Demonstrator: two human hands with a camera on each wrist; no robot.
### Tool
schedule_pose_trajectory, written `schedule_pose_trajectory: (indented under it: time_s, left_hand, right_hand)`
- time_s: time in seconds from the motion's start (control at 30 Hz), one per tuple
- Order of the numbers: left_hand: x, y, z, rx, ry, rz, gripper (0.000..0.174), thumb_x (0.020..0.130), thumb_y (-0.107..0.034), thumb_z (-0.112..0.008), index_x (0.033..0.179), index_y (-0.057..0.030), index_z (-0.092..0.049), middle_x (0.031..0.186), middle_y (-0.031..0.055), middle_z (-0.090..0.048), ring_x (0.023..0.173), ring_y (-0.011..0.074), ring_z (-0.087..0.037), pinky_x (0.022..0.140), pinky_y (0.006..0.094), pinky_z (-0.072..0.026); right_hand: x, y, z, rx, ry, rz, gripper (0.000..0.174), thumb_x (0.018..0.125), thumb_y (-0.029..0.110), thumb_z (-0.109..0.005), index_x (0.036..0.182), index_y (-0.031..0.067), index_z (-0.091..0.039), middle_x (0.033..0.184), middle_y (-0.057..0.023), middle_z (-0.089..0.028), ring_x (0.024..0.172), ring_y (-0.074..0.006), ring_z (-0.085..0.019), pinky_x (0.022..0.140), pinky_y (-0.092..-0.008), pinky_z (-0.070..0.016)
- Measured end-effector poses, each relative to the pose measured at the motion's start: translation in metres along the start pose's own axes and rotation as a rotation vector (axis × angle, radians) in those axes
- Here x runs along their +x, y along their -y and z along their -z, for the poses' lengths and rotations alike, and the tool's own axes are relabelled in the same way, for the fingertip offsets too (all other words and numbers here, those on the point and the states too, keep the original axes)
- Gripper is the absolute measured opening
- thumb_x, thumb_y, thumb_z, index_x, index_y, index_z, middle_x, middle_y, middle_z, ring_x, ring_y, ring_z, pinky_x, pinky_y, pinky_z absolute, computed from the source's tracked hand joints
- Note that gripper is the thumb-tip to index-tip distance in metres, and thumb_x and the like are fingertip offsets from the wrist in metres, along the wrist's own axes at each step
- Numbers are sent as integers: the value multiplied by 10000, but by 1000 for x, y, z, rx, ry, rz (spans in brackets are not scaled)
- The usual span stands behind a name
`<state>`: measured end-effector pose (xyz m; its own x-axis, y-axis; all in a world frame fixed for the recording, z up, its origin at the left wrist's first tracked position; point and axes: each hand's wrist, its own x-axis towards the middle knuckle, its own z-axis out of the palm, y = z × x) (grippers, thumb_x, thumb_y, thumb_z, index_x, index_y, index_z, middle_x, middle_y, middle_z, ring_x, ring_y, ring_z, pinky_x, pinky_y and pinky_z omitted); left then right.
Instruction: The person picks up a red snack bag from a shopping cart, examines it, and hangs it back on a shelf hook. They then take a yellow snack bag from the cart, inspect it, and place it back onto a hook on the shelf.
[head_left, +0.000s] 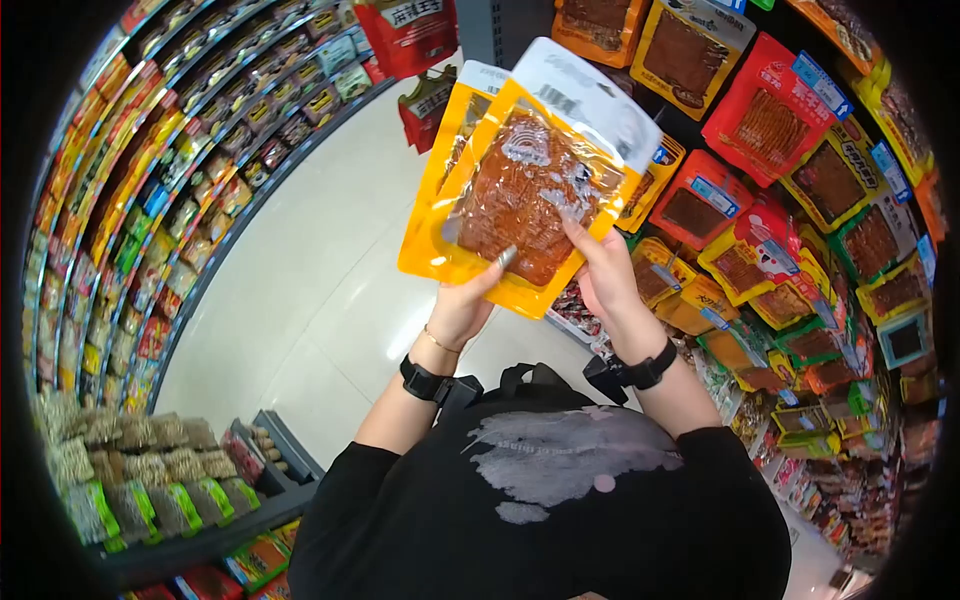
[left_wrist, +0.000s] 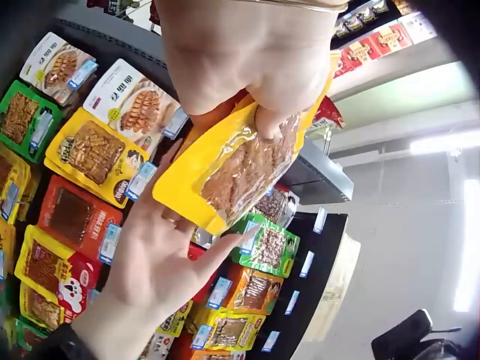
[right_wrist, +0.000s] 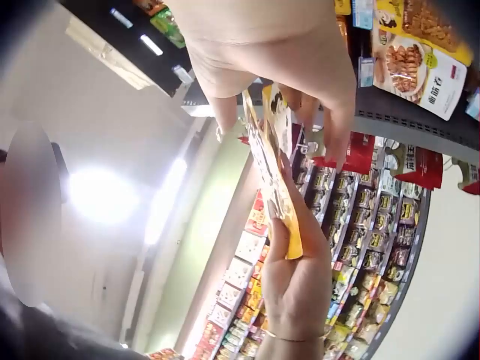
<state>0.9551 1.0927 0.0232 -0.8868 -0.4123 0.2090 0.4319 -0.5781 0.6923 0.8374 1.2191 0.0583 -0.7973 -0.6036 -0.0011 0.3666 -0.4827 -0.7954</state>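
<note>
Bottom centre of the head view: black top (head_left: 540, 500), with a dark strap on each wrist. Above it, the left hand (head_left: 462, 305) grips the lower edge of the front packet (head_left: 525, 195). Its thumb lies across the clear window and its fingers are curled behind. The right hand (head_left: 605, 275) pinches the same packet's lower right edge, thumb in front and fingers clamped at the back. The packet is yellow with reddish-brown slices inside, held tilted at frame centre. A rear packet (head_left: 465, 120) of the same kind lies against its back, offset to the upper left. Beyond, hanging packets (head_left: 800, 200) fill the right side. Pale floor (head_left: 320, 270) runs up the middle, and stocked shelves (head_left: 150, 180) curve along the left.
</note>
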Motion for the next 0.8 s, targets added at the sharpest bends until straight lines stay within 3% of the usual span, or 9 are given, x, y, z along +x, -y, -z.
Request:
schedule_pose_trajectory:
  time_s: [0.07,0.17,0.27,0.3,0.4,0.63,0.8]
  left_hand:
    - [1,-15,20,146,124,27,562,865,-67,-564,1365,-78,-308,1369,82,-392,1254,251,-395,1056,430,-315]
    - [2,-50,61,-446,431,282,660,851,-247,-606,1393,-60,-279,1379,93,-389,1248,253,-400,1051,405,-308]
    - [11,-68,107,-297,470,424,666,871,-339,-569,1388,-29,-285,1372,106,-399,1249,233,-398,1050,381,-307]
    - [15,-69,106,-310,468,442,666,871,-339,-569,1388,-29,-285,1372,106,-399,1249,233,-398,1050,381,-307]
    - [24,-66,97,34,121,448,480,956,-241,-449,1354,-2,-328,1306,96,-467,1188,179,-463,1004,325,-369]
    - [36,-44,96,-100,80,415,410,965,-200,-425,1330,-23,-366,1232,77,-527,1090,171,-534,930,315,-438]
    - [43,-39,85,122,67,303,389,966,-237,-449,1291,-24,-440,1234,53,-522,1132,132,-478,952,291,-388]
  right_hand:
    - [7,-7,1,11,-24,29,261,867,84,-607,1111,4,-559,1055,-58,-617,982,-151,-578,869,-299,-454]
    - [8,-6,-3,-12,-66,44,222,864,85,-614,1068,7,-577,1017,-60,-625,905,-129,-591,814,-286,-476]
    - [0,-9,-4,-117,-36,3,208,857,79,-625,1046,0,-590,980,-50,-631,865,-117,-596,770,-271,-486]
    - [-1,-13,-4,-118,-58,-1,208,857,79,-625,1046,0,-590,980,-50,-631,865,-117,-596,770,-271,-486]
    - [-6,-22,-7,-157,-88,14,202,859,79,-623,1043,1,-590,991,-48,-630,875,-109,-590,774,-268,-480]
    - [-3,-15,-3,-278,-116,71,267,868,74,-611,1122,15,-552,1053,-38,-607,929,-105,-570,815,-275,-465]
    - [2,-2,5,-266,-131,96,318,867,53,-602,1170,20,-513,1101,-31,-584,975,-105,-548,854,-277,-445]
